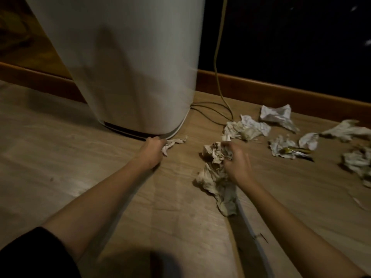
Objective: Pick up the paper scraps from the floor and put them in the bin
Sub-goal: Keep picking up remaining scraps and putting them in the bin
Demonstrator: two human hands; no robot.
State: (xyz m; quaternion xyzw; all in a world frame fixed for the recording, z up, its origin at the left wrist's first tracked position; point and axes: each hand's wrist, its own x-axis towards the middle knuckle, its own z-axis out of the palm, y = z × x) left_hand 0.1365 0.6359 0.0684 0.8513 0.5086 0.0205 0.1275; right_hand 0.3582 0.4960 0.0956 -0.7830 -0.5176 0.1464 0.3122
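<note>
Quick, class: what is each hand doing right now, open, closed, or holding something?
Left hand: closed on a small paper scrap beside the base of the white bin.
Right hand: closed on a large crumpled paper wad on the floor.

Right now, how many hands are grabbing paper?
2. The left hand grips a small scrap beside the white bin; the right hand clutches a big crumpled wad on the floor.

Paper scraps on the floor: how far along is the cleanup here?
Nothing visibly binned; the bin's opening is out of view. In hand: left hand gripping a small scrap, right hand gripping a large crumpled wad. Left: several scraps on the floor.
</note>
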